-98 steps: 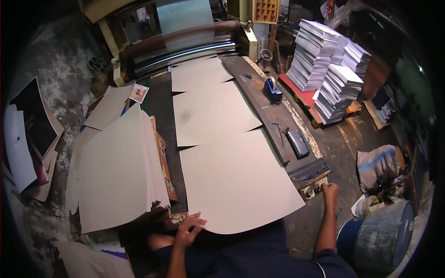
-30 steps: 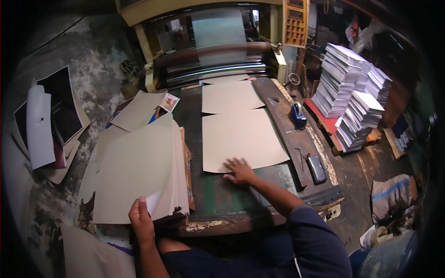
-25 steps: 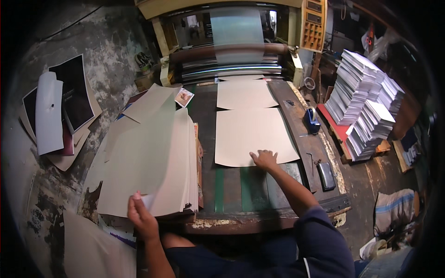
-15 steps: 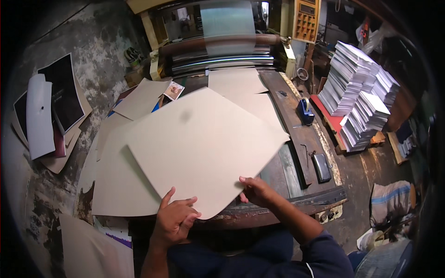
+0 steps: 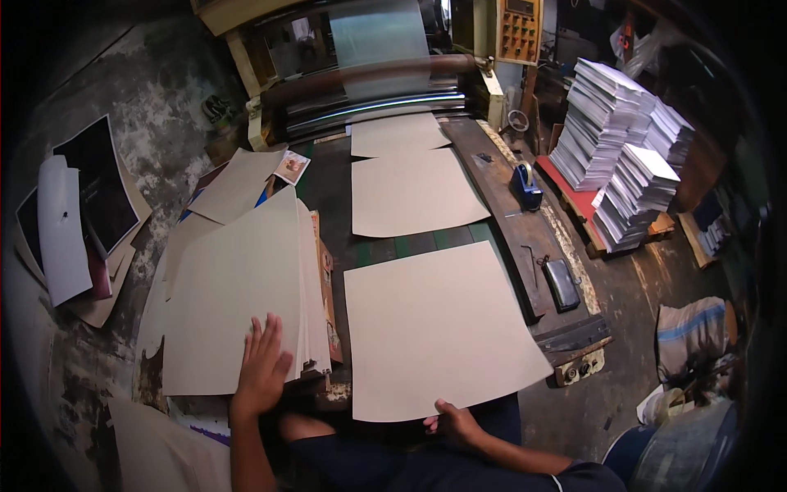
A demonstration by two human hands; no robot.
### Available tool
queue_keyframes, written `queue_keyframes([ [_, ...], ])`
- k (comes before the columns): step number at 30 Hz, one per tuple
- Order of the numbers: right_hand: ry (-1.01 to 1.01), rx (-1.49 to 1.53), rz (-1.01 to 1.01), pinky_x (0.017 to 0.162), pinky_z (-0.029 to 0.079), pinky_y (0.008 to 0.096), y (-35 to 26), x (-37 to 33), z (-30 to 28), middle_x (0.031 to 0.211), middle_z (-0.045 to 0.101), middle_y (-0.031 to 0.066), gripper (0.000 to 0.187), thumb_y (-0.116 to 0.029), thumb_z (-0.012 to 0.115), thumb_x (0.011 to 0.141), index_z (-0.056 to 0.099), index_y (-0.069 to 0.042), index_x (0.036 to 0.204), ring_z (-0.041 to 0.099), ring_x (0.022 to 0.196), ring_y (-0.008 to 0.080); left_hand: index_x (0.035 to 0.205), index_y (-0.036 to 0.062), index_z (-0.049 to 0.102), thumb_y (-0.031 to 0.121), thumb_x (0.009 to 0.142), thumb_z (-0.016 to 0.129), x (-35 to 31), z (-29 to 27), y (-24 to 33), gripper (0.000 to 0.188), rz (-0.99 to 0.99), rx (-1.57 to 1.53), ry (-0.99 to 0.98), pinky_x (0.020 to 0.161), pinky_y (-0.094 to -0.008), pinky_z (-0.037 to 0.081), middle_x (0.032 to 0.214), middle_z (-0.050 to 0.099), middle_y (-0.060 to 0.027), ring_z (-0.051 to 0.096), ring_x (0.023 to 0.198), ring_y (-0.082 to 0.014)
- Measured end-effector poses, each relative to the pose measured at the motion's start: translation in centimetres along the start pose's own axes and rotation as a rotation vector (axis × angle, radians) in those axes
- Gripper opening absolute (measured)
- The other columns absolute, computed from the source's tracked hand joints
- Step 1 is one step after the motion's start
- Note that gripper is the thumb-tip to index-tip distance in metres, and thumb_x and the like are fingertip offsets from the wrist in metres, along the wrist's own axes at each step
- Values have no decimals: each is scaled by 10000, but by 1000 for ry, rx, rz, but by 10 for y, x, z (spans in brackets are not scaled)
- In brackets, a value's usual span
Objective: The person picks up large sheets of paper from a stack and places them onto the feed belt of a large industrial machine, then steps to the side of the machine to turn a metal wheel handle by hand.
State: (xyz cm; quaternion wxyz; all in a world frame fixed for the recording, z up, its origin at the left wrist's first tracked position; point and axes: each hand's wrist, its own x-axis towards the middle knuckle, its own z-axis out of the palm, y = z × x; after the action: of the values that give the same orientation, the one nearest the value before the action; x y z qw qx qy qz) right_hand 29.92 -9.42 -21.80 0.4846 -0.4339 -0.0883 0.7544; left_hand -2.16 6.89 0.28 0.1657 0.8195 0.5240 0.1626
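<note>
My right hand [image 5: 453, 424] pinches the near edge of a large beige paper sheet [image 5: 438, 328], thumb on top and fingers beneath. That sheet lies over the front of the machine's feed table, its near edge overhanging toward me. My left hand [image 5: 263, 365] is open, fingers stretched, over the near right part of a stack of similar sheets [image 5: 229, 287]; whether it touches them I cannot tell. Farther along the table, another beige sheet [image 5: 414, 193] overlaps one [image 5: 393, 135] that reaches the rollers [image 5: 369, 111].
Along the table's right rail are a blue tape dispenser [image 5: 525, 187], a hex key [image 5: 530, 266] and a dark case [image 5: 561, 284]. Tall stacks of white paper [image 5: 602, 123] stand on a pallet at right. Posters [image 5: 98, 180] lean by the left wall. A control panel [image 5: 519, 31] hangs beside the rollers.
The held sheet has swung right and down off the stack onto the feed table. My left hand has let go of it and moved left over the stack.
</note>
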Motion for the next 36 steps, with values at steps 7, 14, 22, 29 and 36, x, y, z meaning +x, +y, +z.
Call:
queue_keyframes([
  [7,-3,112,14,794,516,429,-44,40,19,934,612,190,356,-392,486,981,437,-51,1068,575,750,223,1329,33,506,539,910,522,-24,-10,10,657,86,-266,97,1152,-482,152,1391,489,-164,340,1382,-331],
  [14,28,131,-77,758,520,433,-88,104,27,916,604,165,333,-404,428,998,418,-86,1097,575,736,210,1011,-46,645,391,992,482,-27,13,2,466,-164,-407,485,865,-360,433,853,667,-153,616,874,-230],
  [22,46,198,-212,761,520,431,-109,147,31,890,629,161,297,-417,406,998,427,-125,1054,580,701,209,784,-74,580,421,1009,437,1,1,18,562,-414,-909,1143,636,-286,425,690,584,-45,481,647,-139],
  [29,281,219,-161,800,478,448,-127,154,63,1145,602,138,767,-629,388,910,234,-92,1435,546,831,219,831,-33,634,308,1017,438,-19,16,24,436,-107,-204,837,752,-327,470,678,613,-66,564,629,-203],
  [36,-408,15,-302,872,501,418,-150,17,87,1201,569,137,724,-515,596,848,381,-40,1351,602,970,233,778,129,662,292,913,600,-33,8,75,220,526,-192,358,1004,-500,364,812,690,-32,665,895,-227],
])
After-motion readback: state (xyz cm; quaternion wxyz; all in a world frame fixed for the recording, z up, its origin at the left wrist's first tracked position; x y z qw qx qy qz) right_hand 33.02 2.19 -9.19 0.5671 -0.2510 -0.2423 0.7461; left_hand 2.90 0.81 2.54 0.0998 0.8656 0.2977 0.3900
